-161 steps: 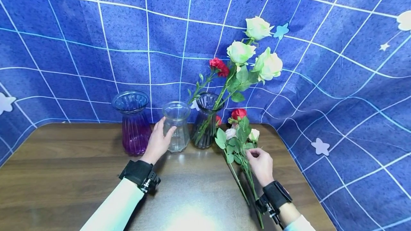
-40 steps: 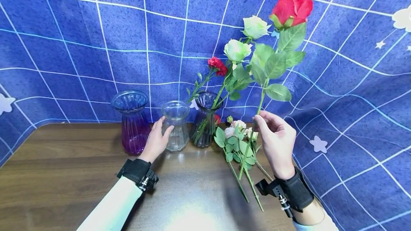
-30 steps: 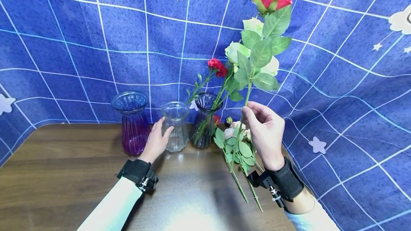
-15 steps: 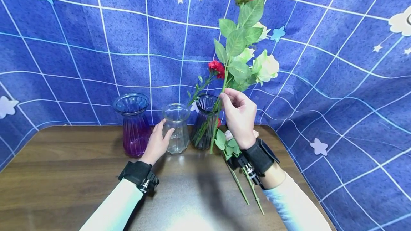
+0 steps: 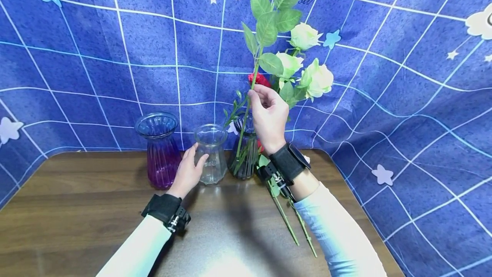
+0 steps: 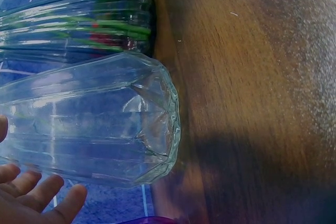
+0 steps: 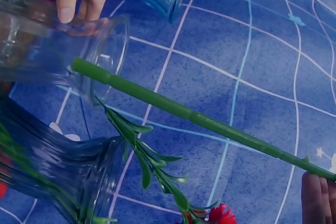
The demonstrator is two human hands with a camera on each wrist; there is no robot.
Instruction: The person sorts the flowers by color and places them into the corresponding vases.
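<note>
Green-leaved and long, the red rose (image 5: 266,29) is pinched in the right hand (image 5: 270,116), its stem tip (image 7: 80,67) outside every vase. Below that hand is the smoky-dark ribbed glass vase (image 5: 249,161) with pale roses (image 5: 317,79). The left hand (image 5: 188,172), fingers extended, touches the clear faceted glass vase (image 5: 216,168); the hands are apart.

A long stem pinched partway up could swing, and its tip could catch a rim — or snag the leafy carnation sprig (image 7: 134,142) leaning near the clear mouth. A bump might tip the glass, since the left fingers don't wrap it.

Left of the left hand, the blue-purple vase (image 5: 161,161) stands close; under the right forearm, loose stems (image 5: 286,219) could drag. The brown wooden table's (image 5: 96,208) back edge runs just beyond the vases — more room lies between the forearms.
</note>
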